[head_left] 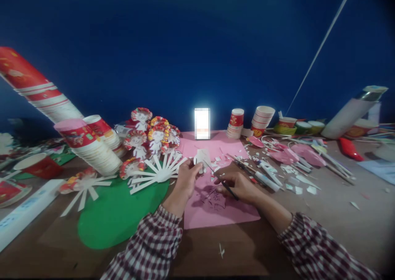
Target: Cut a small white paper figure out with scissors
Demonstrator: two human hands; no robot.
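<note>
My left hand (189, 177) pinches a small piece of white paper (202, 156) over a pink sheet (197, 218). In my right hand (239, 186) is a slim pen-like tool (228, 188) with a dark handle and a thin pale front end. Its tip points up and left to the white paper; whether it touches cannot be made out. Dark marks or scraps (214, 200) lie on the pink sheet below my hands. Just left of my left hand, a fan of white paper strips (163, 174) rests partly on a round green sheet (123, 214).
Paper figures with red and yellow frills (157, 138) stand at the back left, beside leaning stacked paper cups (92, 148). More stacked cups (262, 117), pens (267, 181), white scraps (298, 189) and a red object (350, 148) lie to the right. A bright blurred rectangle (202, 123) stands behind.
</note>
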